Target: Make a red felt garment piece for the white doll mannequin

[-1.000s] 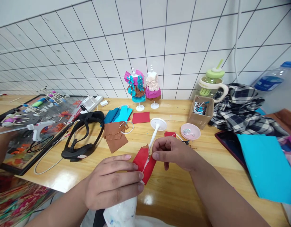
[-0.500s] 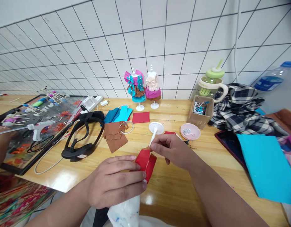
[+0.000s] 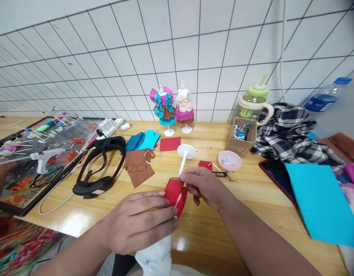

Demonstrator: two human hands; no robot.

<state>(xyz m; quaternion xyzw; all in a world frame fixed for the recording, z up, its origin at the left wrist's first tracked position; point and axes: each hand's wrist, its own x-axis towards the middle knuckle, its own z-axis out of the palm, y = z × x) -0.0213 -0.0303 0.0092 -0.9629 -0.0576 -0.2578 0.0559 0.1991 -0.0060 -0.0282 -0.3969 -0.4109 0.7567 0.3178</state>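
Observation:
Tilted with its round white base [image 3: 186, 151] pointing away from me, a small white dress-form mannequin [image 3: 155, 255] lies under my left hand [image 3: 142, 220]. Red crepe paper [image 3: 174, 190] wraps its lower part, and a white gap shows between the paper's edges. My left fingers are closed round the mannequin and the paper. With thumb and forefinger, my right hand [image 3: 204, 187] pinches the red paper's upper edge beside the stand's white rod [image 3: 182, 163]. Part of the mannequin's body is hidden by my left hand.
Two dressed mannequins [image 3: 166, 105] stand by the tiled wall. Brown paper [image 3: 139, 165], blue sheets [image 3: 323, 205], a black headset strap [image 3: 100, 166], a pink dish [image 3: 229, 160] and a cardboard box [image 3: 241, 143] surround the work. At left, another person's hand is near a glue gun [image 3: 46, 159].
My right fingers have pressed the red paper's upper edge in closer round the rod, and the right-hand flap sits nearer the mannequin. My left hand keeps its hold.

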